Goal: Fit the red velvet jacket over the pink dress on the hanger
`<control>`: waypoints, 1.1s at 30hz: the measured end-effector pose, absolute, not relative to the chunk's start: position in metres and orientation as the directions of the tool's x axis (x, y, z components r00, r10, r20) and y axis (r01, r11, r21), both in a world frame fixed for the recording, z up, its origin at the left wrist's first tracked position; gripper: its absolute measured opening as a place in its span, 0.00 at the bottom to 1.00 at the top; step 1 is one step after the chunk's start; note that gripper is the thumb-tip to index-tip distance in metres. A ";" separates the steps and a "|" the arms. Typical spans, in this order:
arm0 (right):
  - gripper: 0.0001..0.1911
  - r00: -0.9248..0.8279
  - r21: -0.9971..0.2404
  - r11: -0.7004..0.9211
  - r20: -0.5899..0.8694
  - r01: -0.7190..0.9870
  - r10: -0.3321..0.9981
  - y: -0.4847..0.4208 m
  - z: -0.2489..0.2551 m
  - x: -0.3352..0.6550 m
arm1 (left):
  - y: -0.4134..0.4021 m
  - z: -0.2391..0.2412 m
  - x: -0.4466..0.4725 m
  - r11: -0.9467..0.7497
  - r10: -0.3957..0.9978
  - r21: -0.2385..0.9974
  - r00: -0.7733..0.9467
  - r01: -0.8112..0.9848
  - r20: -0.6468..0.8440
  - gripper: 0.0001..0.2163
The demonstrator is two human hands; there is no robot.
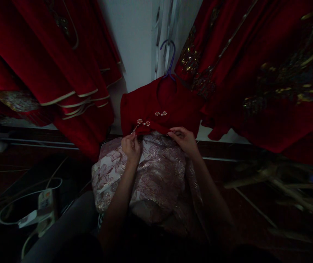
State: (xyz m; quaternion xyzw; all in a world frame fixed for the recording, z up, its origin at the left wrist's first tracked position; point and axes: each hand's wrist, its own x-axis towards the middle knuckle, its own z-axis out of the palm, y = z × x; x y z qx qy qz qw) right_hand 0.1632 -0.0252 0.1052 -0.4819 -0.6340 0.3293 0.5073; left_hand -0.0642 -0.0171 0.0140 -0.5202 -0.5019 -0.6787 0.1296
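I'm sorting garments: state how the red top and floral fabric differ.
The red top is plain red with pearly ornaments; the floral fabric is pale mauve with shimmer. The red top hangs from a purple hanger; the floral fabric spreads, creased, below it. Both are cloth.

I make out a bare left hand [131, 149] and bare right hand [185, 141], slim uncovered forearms [120, 195], and a plain greyish trouser leg [70, 221] fading into shadow.

Single head cam, wide view, looking forward and down past both forearms [120, 195]; red garment [145, 104] near, about mid-frame.
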 end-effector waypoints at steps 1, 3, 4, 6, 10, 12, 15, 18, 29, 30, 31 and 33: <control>0.16 -0.020 -0.908 0.317 0.324 0.274 0.946 -0.025 0.105 0.163 | -0.021 0.016 -0.060 -0.485 0.314 0.497 -0.388 0.719 0.867 0.02; 0.16 -0.019 -0.911 0.317 0.324 0.264 0.946 -0.024 0.103 0.163 | -0.031 0.017 -0.048 -0.543 0.301 0.412 -0.289 0.731 0.909 0.02; 0.17 -0.021 -0.913 0.319 0.325 0.256 0.946 -0.024 0.102 0.163 | -0.035 0.017 -0.041 -0.571 0.332 0.388 -0.229 0.723 0.915 0.02; 0.17 -0.022 -0.918 0.322 0.326 0.233 0.945 -0.023 0.100 0.162 | -0.043 0.016 -0.025 -0.603 0.484 0.370 -0.045 0.706 0.874 0.01; 0.17 -0.039 -0.922 0.323 0.322 0.215 0.946 -0.024 0.100 0.161 | -0.047 0.012 -0.006 -0.594 0.742 0.405 0.280 0.695 0.608 0.04; 0.17 -0.045 -0.921 0.322 0.320 0.222 0.946 -0.026 0.102 0.161 | -0.046 0.012 -0.007 -0.550 0.774 0.457 0.221 0.699 0.593 0.05; 0.16 -0.052 -0.913 0.331 0.329 0.238 0.943 -0.027 0.102 0.160 | -0.046 0.012 -0.013 -0.451 0.766 0.531 0.007 0.717 0.643 0.08; 0.15 -0.079 -0.904 0.344 0.335 0.255 0.939 -0.028 0.101 0.158 | -0.046 0.011 -0.018 -0.339 0.752 0.592 -0.168 0.731 0.637 0.11; 0.15 -0.168 -0.893 0.343 0.305 0.293 0.937 -0.025 0.090 0.149 | -0.035 0.006 -0.026 -0.291 0.819 0.698 -0.207 0.654 0.535 0.20; 0.16 -0.178 -0.892 0.341 0.299 0.296 0.938 -0.025 0.089 0.148 | -0.033 0.006 -0.027 -0.289 0.831 0.727 -0.214 0.622 0.513 0.18; 0.16 -0.186 -0.891 0.340 0.295 0.301 0.937 -0.025 0.088 0.148 | -0.031 0.008 -0.028 -0.278 0.843 0.751 -0.221 0.599 0.489 0.17; 0.16 -0.196 -0.887 0.344 0.295 0.309 0.935 -0.025 0.087 0.147 | -0.026 0.011 -0.028 -0.241 0.868 0.771 -0.225 0.589 0.443 0.16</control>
